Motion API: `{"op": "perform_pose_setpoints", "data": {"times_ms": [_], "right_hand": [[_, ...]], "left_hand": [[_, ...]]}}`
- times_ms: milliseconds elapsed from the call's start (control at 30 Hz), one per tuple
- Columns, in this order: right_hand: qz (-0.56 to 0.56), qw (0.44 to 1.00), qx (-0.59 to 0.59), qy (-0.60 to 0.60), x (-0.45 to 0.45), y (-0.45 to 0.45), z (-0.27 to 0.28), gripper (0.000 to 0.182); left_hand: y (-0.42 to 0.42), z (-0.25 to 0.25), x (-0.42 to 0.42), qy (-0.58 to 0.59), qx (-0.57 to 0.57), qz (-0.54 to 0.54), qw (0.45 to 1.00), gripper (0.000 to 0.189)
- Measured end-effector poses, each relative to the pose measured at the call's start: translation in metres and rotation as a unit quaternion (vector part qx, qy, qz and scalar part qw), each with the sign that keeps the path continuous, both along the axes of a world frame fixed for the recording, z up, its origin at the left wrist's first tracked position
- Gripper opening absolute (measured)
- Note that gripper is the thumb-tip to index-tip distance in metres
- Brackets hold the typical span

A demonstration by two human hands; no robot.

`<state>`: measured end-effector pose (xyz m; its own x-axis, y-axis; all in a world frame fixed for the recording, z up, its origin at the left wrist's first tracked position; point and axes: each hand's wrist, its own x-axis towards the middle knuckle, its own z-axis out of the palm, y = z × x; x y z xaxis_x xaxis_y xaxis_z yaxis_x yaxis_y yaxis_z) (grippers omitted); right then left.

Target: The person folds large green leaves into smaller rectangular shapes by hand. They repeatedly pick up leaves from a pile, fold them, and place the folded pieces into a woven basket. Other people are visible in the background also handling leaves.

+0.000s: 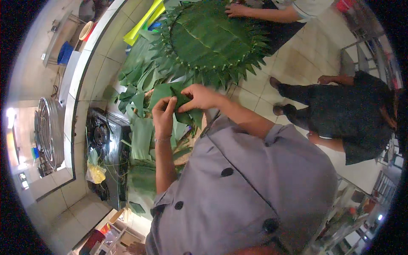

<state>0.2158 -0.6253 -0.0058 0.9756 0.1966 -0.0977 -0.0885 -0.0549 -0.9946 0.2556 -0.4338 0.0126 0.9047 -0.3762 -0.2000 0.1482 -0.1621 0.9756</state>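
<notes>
My left hand (164, 116) pinches a piece of green banana leaf (162, 92) between thumb and fingers. From the right, my right hand (204, 98) grips the same piece, which looks partly folded; the fingers hide some of the fold. Just beyond my hands lies a large round platter lined with banana leaf (212, 35), its rim ringed by pointed folded leaf pieces (234, 78). Cut leaf pieces (142, 135) are heaped to the left of and beneath my hands. A woven tray or board (185, 153) shows partly under them.
Another person's hand (237, 11) rests at the platter's far edge. A person in dark clothes (347, 114) stands on the tiled floor at right. Left are a black gas stove (122, 156) with a yellow plastic bag (96, 172), and a tiled ledge (86, 67).
</notes>
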Motion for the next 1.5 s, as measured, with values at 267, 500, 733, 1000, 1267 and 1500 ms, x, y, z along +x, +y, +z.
{"op": "perform_pose_setpoints", "data": {"times_ms": [267, 500, 733, 1000, 1267, 1500], "right_hand": [[-0.037, 0.999, -0.026, 0.022, -0.004, 0.003, -0.007, 0.052], [-0.031, 0.997, -0.017, 0.068, -0.003, 0.005, 0.001, 0.066], [-0.079, 0.993, 0.078, 0.026, 0.001, 0.013, -0.012, 0.025], [-0.065, 0.997, 0.033, 0.027, 0.004, 0.016, -0.01, 0.025], [-0.024, 0.996, 0.081, 0.039, 0.006, 0.014, -0.017, 0.023], [0.008, 0.992, 0.094, 0.081, 0.007, 0.011, -0.025, 0.026]], "left_hand": [[0.001, 0.004, -0.002, 0.055, -0.003, -0.052, 0.997, 0.024], [0.005, 0.004, -0.004, 0.057, 0.003, -0.013, 0.998, 0.022], [0.006, -0.016, 0.005, 0.034, -0.016, 0.022, 0.999, 0.022], [0.006, -0.015, 0.001, 0.082, -0.091, 0.051, 0.991, 0.021], [0.005, -0.024, -0.004, 0.124, -0.146, 0.069, 0.979, 0.019], [0.005, -0.023, -0.009, 0.104, -0.061, 0.041, 0.992, 0.019]]}}
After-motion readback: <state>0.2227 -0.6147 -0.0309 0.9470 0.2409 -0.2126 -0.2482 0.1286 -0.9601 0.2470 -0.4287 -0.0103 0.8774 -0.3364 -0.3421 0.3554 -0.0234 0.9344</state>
